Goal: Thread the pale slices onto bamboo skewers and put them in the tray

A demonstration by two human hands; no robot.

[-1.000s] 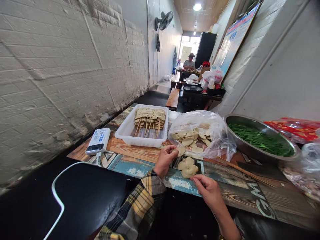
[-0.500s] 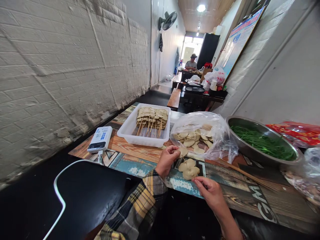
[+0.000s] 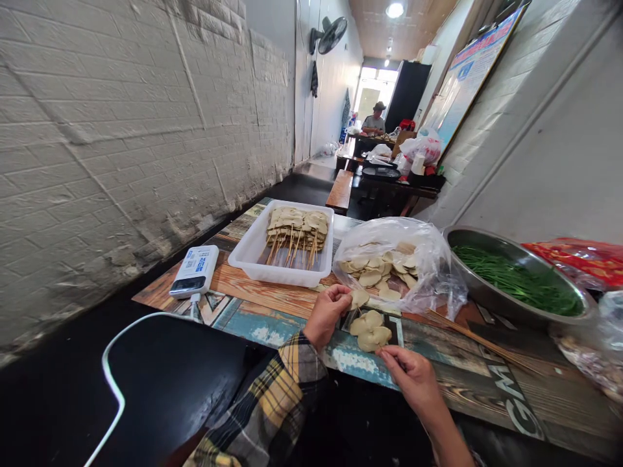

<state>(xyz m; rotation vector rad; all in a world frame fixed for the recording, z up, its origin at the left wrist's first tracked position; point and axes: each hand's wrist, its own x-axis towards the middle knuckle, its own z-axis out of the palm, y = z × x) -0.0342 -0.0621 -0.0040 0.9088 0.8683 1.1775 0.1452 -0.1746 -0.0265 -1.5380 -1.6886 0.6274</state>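
My left hand pinches a thin, round, pale beige slice between thumb and fingertips. Just below that slice, several similar slices overlap in a cluster on a skewer, most of which is hidden. At the lower edge of the cluster, my right hand is closed around the skewer's end. Beyond my hands, more loose slices lie in an open clear plastic bag. To its left, a white plastic tub holds stacked skewers of slices, their sticks pointing toward me.
Bare bamboo skewers lie right of my hands. A steel bowl of chopped greens stands at the right, beside red packaging. A white device with a cable is at the left. Another person sits far back.
Both hands keep nearly the same pose, the slice and the skewer still in them. The whole view has shifted very slightly.
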